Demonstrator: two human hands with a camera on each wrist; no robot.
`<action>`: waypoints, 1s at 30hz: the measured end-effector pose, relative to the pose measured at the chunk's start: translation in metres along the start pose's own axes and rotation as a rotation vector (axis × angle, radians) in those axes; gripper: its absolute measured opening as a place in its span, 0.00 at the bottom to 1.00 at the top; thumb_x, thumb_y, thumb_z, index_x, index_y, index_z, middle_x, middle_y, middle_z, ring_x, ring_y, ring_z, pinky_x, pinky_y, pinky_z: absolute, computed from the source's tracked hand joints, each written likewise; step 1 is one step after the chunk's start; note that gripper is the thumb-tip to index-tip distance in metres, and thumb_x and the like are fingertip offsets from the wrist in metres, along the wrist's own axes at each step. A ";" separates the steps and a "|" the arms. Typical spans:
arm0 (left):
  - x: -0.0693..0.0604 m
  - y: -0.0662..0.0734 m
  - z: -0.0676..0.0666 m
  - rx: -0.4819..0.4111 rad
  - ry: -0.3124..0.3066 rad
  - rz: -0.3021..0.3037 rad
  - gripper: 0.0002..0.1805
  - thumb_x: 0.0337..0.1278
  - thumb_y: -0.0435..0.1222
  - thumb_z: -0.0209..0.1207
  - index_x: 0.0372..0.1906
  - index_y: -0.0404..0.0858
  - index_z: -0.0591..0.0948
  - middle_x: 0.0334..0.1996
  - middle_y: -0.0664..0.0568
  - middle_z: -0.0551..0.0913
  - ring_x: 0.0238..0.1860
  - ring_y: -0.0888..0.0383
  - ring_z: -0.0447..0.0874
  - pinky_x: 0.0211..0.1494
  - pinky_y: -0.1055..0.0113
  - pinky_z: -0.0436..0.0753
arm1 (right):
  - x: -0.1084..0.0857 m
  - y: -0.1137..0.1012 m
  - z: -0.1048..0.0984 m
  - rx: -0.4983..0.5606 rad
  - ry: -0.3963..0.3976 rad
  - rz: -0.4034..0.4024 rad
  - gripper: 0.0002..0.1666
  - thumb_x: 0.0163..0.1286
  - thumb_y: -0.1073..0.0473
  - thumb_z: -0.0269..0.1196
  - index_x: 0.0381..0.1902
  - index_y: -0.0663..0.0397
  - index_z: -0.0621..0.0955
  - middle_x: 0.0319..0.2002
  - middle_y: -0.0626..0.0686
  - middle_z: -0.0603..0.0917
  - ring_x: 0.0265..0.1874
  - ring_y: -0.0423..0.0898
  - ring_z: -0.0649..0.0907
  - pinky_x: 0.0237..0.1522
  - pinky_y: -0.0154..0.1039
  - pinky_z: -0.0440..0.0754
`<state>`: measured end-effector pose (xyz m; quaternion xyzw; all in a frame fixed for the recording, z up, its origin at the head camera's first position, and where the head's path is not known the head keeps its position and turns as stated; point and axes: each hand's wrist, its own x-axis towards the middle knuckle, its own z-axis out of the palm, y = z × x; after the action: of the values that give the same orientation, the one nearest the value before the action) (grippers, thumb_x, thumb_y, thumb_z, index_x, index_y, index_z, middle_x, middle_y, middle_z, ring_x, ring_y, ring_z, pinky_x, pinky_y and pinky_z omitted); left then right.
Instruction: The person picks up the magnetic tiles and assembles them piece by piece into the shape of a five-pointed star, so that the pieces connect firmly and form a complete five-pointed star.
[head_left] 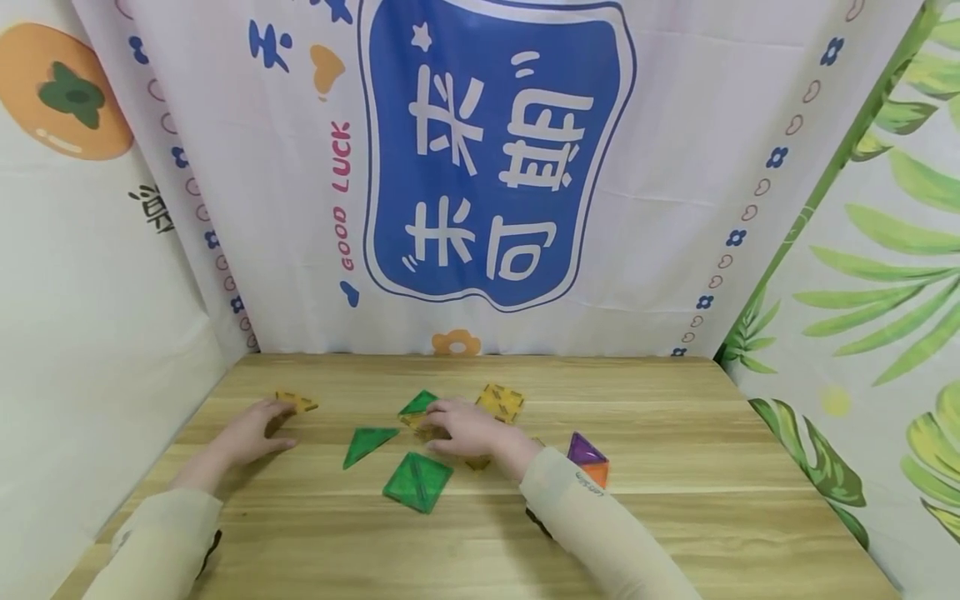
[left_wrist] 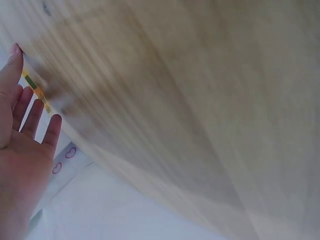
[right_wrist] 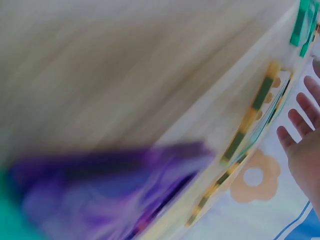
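Observation:
At the left of the table, my left hand (head_left: 255, 432) touches or hovers close by a yellow triangle magnetic tile (head_left: 300, 402). In the left wrist view its fingers (left_wrist: 34, 117) are loosely extended, with the yellow tile (left_wrist: 36, 90) beyond them. My right hand (head_left: 468, 429) reaches over the middle group, partly covering a yellow tile (head_left: 412, 420) beside a green triangle tile (head_left: 422, 402); whether it touches them I cannot tell. Its fingers are spread in the right wrist view. Between the hands lies another green triangle (head_left: 367, 443), with a green square made of two triangles (head_left: 418, 482) nearer me.
A yellow square tile (head_left: 500, 402) lies behind the right hand. Purple (head_left: 587, 448) and orange (head_left: 596, 473) triangles sit by the right forearm, more yellow tiles partly hidden beneath it. A printed curtain (head_left: 675, 250) hangs along the back edge of the wooden table (head_left: 675, 417).

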<state>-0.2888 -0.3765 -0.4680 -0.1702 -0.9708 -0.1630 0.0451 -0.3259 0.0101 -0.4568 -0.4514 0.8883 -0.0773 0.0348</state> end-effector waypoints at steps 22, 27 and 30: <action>-0.008 0.001 0.002 -0.013 0.034 0.050 0.26 0.50 0.38 0.67 0.54 0.29 0.78 0.55 0.31 0.73 0.56 0.31 0.69 0.56 0.37 0.69 | 0.029 -0.037 0.017 -0.066 -0.055 -0.094 0.26 0.72 0.43 0.53 0.66 0.37 0.70 0.67 0.45 0.66 0.67 0.43 0.64 0.69 0.39 0.61; -0.008 0.000 0.003 -0.020 0.040 0.055 0.25 0.49 0.38 0.67 0.53 0.30 0.78 0.54 0.32 0.74 0.56 0.31 0.69 0.56 0.37 0.69 | 0.024 -0.043 0.014 -0.060 -0.055 -0.085 0.26 0.70 0.41 0.53 0.64 0.34 0.72 0.63 0.46 0.69 0.64 0.43 0.65 0.67 0.41 0.62; -0.008 0.001 0.004 -0.024 0.038 0.059 0.25 0.49 0.39 0.68 0.52 0.31 0.79 0.54 0.33 0.74 0.56 0.32 0.70 0.56 0.37 0.69 | 0.022 -0.046 0.012 -0.035 -0.067 -0.078 0.26 0.70 0.41 0.53 0.64 0.35 0.73 0.60 0.46 0.70 0.62 0.44 0.65 0.66 0.40 0.62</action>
<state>-0.2807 -0.3773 -0.4725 -0.1963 -0.9623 -0.1762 0.0663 -0.3010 -0.0358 -0.4611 -0.4886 0.8696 -0.0478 0.0537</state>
